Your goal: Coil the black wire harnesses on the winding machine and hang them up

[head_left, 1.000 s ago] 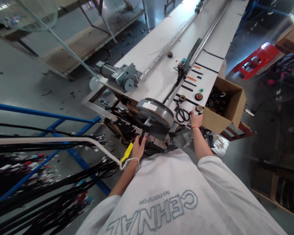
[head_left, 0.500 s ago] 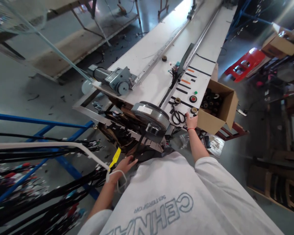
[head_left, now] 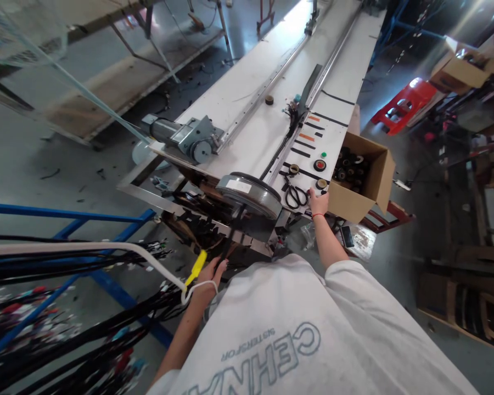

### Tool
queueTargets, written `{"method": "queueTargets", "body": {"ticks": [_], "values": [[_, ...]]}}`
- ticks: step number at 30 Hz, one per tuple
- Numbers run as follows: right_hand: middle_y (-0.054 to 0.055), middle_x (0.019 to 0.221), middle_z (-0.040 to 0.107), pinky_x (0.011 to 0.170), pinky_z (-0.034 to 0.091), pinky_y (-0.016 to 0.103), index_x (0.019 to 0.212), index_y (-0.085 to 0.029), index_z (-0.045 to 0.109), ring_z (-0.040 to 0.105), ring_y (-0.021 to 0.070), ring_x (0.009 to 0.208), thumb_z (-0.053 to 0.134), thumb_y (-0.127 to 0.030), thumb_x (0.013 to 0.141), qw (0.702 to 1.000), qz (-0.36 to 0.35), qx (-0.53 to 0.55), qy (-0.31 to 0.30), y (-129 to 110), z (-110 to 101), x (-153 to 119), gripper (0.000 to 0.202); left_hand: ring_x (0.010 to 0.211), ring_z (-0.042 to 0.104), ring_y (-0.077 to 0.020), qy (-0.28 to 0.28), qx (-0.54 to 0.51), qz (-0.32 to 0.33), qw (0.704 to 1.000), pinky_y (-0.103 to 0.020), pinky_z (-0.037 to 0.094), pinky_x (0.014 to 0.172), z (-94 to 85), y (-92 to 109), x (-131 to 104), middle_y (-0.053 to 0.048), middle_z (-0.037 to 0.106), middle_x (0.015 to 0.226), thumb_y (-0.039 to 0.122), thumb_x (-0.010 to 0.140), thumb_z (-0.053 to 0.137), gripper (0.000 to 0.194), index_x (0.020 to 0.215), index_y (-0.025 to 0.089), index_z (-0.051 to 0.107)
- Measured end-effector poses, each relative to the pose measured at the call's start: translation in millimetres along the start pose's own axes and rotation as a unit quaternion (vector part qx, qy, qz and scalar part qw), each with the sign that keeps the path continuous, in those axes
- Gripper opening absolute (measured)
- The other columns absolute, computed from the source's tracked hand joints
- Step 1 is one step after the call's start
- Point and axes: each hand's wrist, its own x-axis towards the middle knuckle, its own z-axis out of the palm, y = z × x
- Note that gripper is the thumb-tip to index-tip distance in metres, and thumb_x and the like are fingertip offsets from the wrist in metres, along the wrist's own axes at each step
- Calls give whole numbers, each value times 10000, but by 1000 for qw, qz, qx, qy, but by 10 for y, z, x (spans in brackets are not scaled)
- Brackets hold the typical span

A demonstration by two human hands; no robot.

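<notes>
On the shirt (head_left: 271, 318), small "SISTERSFOR" and large outlined "CEHNA" are printed, both seen upside down, the larger word being cut off below. On the drum's (head_left: 263, 203) white label (head_left: 239, 185), nothing can be read.

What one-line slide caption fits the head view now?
Left hand holding a black strand by the gray wheel; right hand at the edge of the white table, beside black-handled scissors.

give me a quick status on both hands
Left hand closed on slim black cable. Right hand at near edge of long white tabletop. Black-looped scissors close beside that hand.
</notes>
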Motion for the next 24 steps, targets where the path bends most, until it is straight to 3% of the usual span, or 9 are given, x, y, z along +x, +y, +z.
{"method": "queueTargets", "body": {"ticks": [3, 13, 19, 21, 24], "values": [[284, 1361, 480, 1023, 386, 434, 1391, -17, 395, 490, 367, 1245, 610, -594, 827, 1000, -1, 2, -1, -3, -4, -13, 835, 691, 672, -232, -36, -20, 0, 999, -319, 549, 670, 45, 76, 112, -45, 693, 696, 632, 784, 446, 466, 858, 223, 656], [279, 1387, 462, 1038, 370, 442, 1407, -25, 387, 476, 374, 1259, 620, -582, 821, 1000, 6, 8, -4, -35, -32, -34, 841, 780, 653, -246, -1, -30, 25, 999, -336, 518, 730, 149, 505, 388, -60, 689, 777, 592, 850, 392, 457, 891, 200, 623], [294, 1352, 480, 1050, 360, 462, 1390, -8, 396, 468, 367, 1260, 620, -526, 843, 1000, 4, -9, -14, -108, -104, -71, 785, 900, 664, -262, -1, -71, 46, 996, -346, 516, 813, 256, 598, 617, -89, 706, 863, 609, 853, 419, 496, 975, 177, 631], [300, 1415, 406, 1085, 300, 506, 1413, -25, 369, 377, 370, 1332, 628, -457, 846, 998, -50, -44, 22, -189, -157, -90, 758, 975, 664, -259, 3, -112, 41, 993, -360, 511, 886, 291, 592, 692, -110, 717, 961, 612, 857, 426, 528, 1050, 162, 621], [257, 1500, 291, 1107, 245, 538, 1431, -90, 353, 245, 340, 1407, 589, -380, 873, 976, -200, -60, 57, -449, -208, -140, 671, 1002, 670, -248, 11, -188, 4, 982, -377, 509, 935, 329, 548, 798, -130, 722, 1007, 594, 895, 390, 536, 1073, 143, 619]]}}
